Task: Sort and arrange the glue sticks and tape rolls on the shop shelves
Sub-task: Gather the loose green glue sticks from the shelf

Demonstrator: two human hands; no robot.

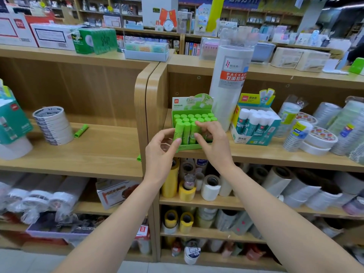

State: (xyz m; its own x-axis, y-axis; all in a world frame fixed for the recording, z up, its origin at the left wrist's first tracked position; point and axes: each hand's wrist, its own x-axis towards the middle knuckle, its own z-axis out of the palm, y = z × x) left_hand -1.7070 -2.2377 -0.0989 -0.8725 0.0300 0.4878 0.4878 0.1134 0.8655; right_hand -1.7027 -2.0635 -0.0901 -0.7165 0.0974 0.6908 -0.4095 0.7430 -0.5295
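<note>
Glue sticks (194, 116) stand upright in green box (188, 147), front-left corner of shelf (275, 154). L hand (160, 152) pinches one stick (178, 132); R hand (214, 146) grips adjacent stick (193, 128). Prob. light, rigid, smooth; take mid-barrel.

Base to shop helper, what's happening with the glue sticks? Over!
Left hand and right hand pinching front-row glue sticks in green display box. Stray glue stick lying beside tape stack. Tall tape tube close at box's right.
</note>
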